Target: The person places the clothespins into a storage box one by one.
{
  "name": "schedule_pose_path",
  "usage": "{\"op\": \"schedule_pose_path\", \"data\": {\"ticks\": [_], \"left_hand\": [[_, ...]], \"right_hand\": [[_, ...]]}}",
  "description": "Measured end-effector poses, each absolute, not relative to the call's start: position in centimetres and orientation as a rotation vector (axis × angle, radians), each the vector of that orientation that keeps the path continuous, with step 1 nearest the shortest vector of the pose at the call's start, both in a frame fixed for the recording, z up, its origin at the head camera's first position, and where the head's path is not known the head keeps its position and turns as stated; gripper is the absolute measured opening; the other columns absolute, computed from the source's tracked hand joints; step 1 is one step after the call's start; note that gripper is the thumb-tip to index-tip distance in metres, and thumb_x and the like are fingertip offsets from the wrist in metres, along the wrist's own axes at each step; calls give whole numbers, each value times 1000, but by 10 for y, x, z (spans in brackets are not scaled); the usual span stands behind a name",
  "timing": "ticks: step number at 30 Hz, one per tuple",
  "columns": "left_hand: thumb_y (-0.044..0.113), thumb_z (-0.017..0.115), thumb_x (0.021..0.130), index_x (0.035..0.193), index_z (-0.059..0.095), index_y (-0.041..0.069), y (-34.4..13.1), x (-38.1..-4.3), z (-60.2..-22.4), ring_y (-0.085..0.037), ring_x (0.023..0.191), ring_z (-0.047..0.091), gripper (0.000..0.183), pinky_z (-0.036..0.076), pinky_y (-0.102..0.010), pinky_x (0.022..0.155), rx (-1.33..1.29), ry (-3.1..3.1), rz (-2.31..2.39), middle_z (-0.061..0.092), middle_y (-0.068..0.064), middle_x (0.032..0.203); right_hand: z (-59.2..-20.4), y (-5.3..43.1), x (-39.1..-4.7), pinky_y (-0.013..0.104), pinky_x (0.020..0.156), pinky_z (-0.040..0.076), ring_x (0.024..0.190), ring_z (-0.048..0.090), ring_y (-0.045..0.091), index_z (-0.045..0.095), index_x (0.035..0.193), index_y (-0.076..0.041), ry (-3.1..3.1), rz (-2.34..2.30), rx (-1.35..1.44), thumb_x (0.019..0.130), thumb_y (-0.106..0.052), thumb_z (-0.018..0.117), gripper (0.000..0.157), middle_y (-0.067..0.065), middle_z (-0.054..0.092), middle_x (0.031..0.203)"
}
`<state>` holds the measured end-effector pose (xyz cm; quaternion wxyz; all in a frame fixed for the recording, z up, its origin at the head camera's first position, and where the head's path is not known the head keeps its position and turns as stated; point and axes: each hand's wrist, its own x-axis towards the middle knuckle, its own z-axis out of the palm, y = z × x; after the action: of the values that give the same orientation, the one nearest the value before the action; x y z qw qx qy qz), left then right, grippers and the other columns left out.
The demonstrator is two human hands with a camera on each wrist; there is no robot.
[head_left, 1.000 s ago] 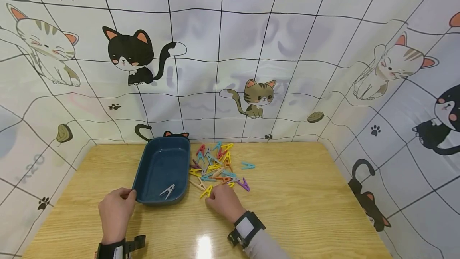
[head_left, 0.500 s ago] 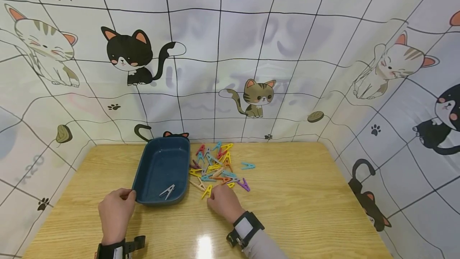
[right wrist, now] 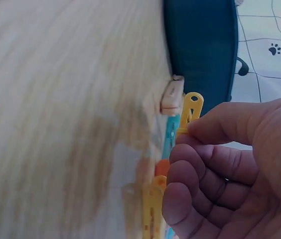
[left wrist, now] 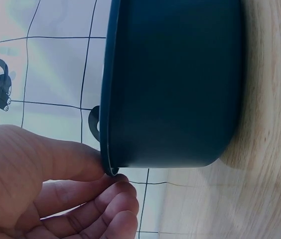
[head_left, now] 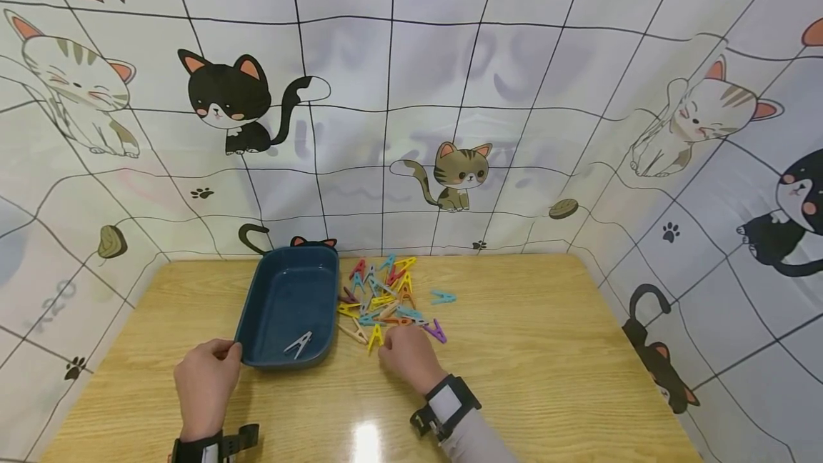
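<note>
My left hand (head_left: 206,384) pinches the near left corner of the rim of a dark blue plastic tray (head_left: 286,299); the left wrist view shows thumb and index finger at its lip. One pale grey clothespin (head_left: 298,343) lies inside the tray. To the tray's right, my right hand (head_left: 411,357) pinches a yellow clothespin (right wrist: 192,107) between thumb and index finger, its two legs pointing toward me in the head view. Just beyond that hand lies a loose pile of coloured clothespins (head_left: 382,299), its near part hidden behind the knuckles.
A light blue clothespin (head_left: 443,296) lies apart on the right of the pile, and a purple clothespin (head_left: 436,331) sits at its near right edge. Everything stands on a wooden table (head_left: 534,363). A cat-print sheet (head_left: 360,184) hangs behind and at both sides.
My right hand has shifted slightly right, and the yellow clothespin in its fingers has turned more upright in the head view. The left hand keeps its grip on the tray.
</note>
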<state>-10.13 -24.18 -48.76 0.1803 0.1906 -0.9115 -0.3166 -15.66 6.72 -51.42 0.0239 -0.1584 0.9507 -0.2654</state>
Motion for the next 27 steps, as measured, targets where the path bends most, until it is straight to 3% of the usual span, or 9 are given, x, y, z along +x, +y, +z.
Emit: {"op": "schedule_pose_path", "data": {"ticks": [10, 27], "left_hand": [[4, 69, 90, 92, 75, -14, -241, -101, -490, -35, 61, 66, 19, 44, -40, 54, 541, -2575, -889, 72, -25, 75], [3, 68, 91, 93, 75, -14, -241, -102, -488, -37, 61, 66, 19, 45, -48, 61, 522, -2573, -877, 72, -25, 76]], "right_hand": [[-503, 72, -162, 21, 51, 24, 51, 30, 5, 41, 51, -19, 2970, -935, -517, 86, -6, 69, 47, -10, 29, 52], [-475, 45, -167, 18, 54, 24, 53, 28, 3, 41, 54, -18, 3037, -901, -788, 89, -12, 76, 50, -11, 26, 57]]}}
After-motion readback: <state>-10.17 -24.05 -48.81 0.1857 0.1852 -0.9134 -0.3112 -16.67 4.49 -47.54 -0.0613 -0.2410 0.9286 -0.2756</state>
